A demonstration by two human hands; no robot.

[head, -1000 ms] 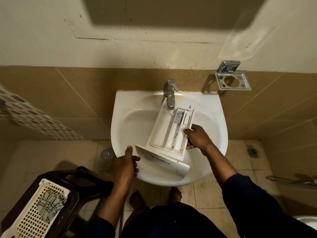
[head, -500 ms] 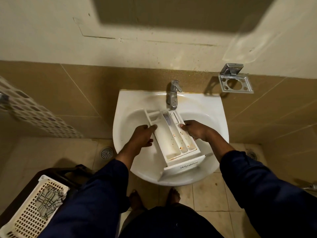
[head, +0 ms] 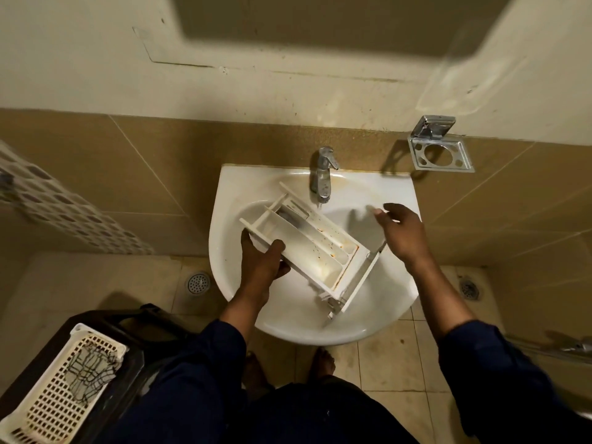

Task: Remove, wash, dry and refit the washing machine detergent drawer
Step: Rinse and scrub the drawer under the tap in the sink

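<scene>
The white detergent drawer [head: 315, 248], stained with orange specks, lies tilted over the white wash basin [head: 230, 277], its front panel toward the lower right. My left hand [head: 261, 261] grips its left side wall, thumb over the edge. My right hand [head: 402, 230] hovers to the right of the drawer, off it, with fingers relaxed and pointing toward the chrome tap [head: 322, 174]. No water shows running from the tap.
A chrome holder [head: 440, 149] is fixed on the tiled wall right of the basin. A cream perforated basket [head: 61, 389] with a cloth sits on a dark stool at lower left. Floor drains [head: 198, 282] lie beside the basin. My bare feet stand under it.
The drawer has swung so its front panel points lower right. My right hand has let go of it and moved right and up; my left hand now holds it alone.
</scene>
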